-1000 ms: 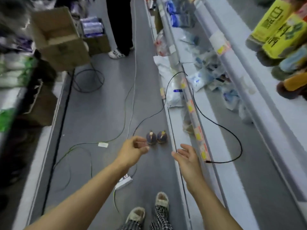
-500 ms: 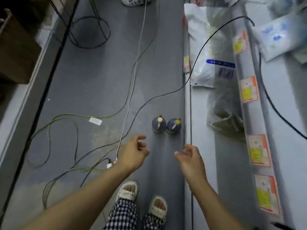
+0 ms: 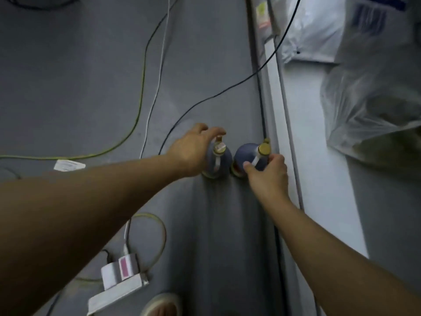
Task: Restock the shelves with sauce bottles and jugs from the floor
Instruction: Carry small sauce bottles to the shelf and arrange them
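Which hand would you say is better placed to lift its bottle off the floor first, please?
Right, probably. The right hand already has thumb and fingers curled round the right bottle below its cap; the left hand only arches over the left bottle, its grip unclear.

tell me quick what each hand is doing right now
Left hand: curled around the left jug.
Right hand: gripping the right jug at its neck.

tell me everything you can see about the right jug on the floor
The right jug is dark blue-grey and rounded, with a gold cap and a pale handle strip running down from the neck. It stands upright on the grey floor beside the shelf base, close to the left jug. The right hand curls round its neck and handle.
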